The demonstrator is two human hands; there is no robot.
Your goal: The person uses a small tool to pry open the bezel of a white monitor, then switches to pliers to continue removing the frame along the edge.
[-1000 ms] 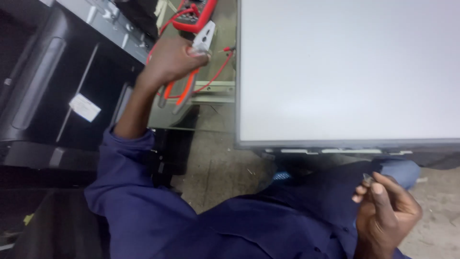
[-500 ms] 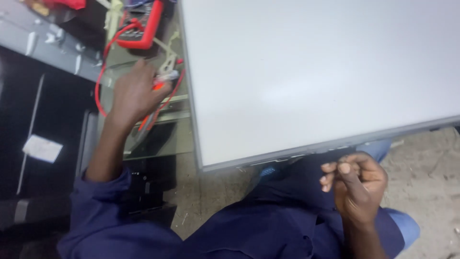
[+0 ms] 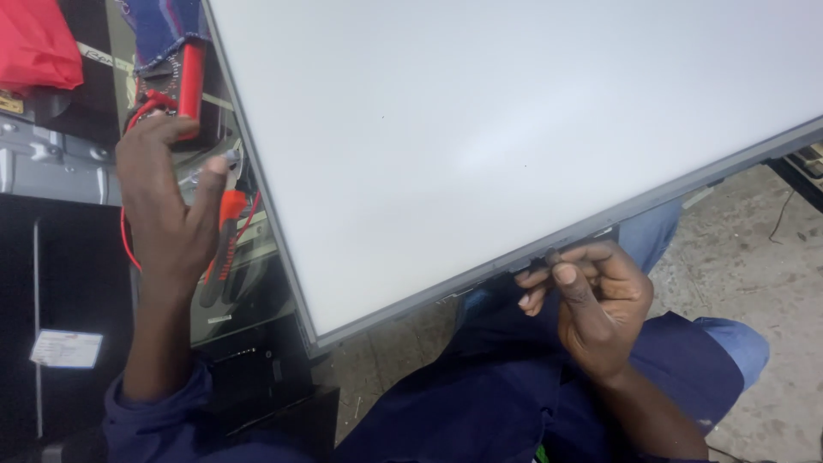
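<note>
At the far left a red cloth bundle lies on a grey metal chassis. Beside it the left hand is raised, fingers spread wide and holding nothing; it hovers over an orange-handled tool and red test leads, with a red multimeter just beyond the fingertips. These instruments sit near the panel edge, likely to stay within reach. The large white flat display panel with a thin grey frame fills the centre and right, set at a slant above the lap of the person. At its lower edge the right hand pinches a small dark part, fingers narrow and closed on it; it may be a screw or clip, too small to identify. The part touches the frame underside. Concrete floor lies beyond.
</note>
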